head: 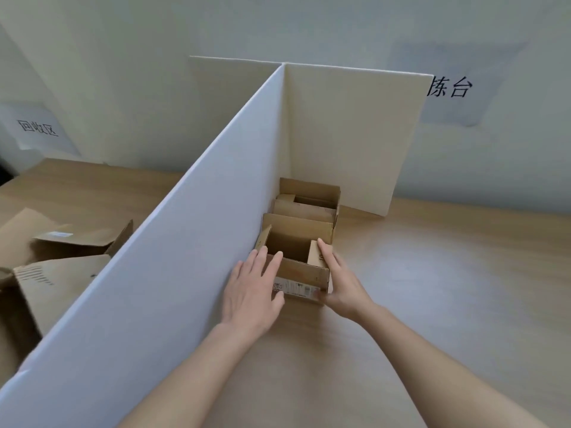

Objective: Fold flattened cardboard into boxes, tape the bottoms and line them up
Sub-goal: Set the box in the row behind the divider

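I press my flat left hand (251,288) and flat right hand (338,282) on both sides of the near box (301,268), mid-bench by the white divider (173,242), and should slide it straight, snug behind the far box (309,200).

A tall white divider (173,242) runs from 7 to 12 o'clock, walling off the left; its cross panel (355,134) closes 12 o'clock behind two boxes (304,230). From 1 to 5 o'clock the wooden table (448,288) lies open.

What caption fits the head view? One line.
Both hands steady the near box beside the divider.
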{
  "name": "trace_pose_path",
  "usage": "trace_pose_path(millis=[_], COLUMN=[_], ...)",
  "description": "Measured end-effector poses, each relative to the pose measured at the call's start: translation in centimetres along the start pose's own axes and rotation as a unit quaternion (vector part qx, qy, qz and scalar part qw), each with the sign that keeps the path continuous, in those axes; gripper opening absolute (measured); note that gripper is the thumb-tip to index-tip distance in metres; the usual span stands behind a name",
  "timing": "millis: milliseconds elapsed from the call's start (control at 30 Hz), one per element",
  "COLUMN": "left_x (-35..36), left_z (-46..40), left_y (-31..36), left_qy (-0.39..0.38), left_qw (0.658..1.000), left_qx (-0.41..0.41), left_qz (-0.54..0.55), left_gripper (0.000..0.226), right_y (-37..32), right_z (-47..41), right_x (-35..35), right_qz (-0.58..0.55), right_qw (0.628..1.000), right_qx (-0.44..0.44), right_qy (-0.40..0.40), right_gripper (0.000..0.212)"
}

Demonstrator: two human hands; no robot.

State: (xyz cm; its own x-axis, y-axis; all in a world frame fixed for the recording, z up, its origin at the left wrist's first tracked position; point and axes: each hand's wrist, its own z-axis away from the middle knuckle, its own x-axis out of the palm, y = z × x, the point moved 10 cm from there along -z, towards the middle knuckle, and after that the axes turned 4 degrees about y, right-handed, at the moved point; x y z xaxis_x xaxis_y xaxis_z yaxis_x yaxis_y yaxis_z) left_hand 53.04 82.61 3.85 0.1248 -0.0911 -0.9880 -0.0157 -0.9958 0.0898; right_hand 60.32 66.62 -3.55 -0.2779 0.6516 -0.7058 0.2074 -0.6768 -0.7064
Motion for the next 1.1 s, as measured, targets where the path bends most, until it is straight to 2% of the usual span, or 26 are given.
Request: trace_pose_path(millis=[233,467,633,833,1100], left_x=[-1.3,-8.3,-16.3,-26.3,-34.0], left_z=[0.6,2.9,6.5,12.7,26.7], left_y=[0.5,5.3,11.2,21.0,33.2], left_qy=[-0.013,-0.048,-0.035,0.024,0.075], left_qw=[1.000,0.998,0.998,0.994,0.985], left_qx=[0.005,0.037,0.060,0.106,0.145], left_qz=[-0.004,-0.011,-0.006,0.017,0.050], left_gripper=[0.072,0.075,0.080,0.083,0.082], right_y=[0.1,-2.7,-6.5,-11.3,-14.5], right_z=[3.0,10.8,19.1,29.6,49.7], right_x=[-3.1,-13.6,-20.8,-29.4,-38.2], right_qz=[0.049,0.186,0.230,0.284,0.338], right_qw=[0.999,0.981,0.970,0.952,0.924], right_qx=[0.010,0.039,0.044,0.026,0.049], right_qy=[-0.008,0.034,0.058,0.112,0.172], right_gripper=[0.111,0.088,0.091,0.095,0.093])
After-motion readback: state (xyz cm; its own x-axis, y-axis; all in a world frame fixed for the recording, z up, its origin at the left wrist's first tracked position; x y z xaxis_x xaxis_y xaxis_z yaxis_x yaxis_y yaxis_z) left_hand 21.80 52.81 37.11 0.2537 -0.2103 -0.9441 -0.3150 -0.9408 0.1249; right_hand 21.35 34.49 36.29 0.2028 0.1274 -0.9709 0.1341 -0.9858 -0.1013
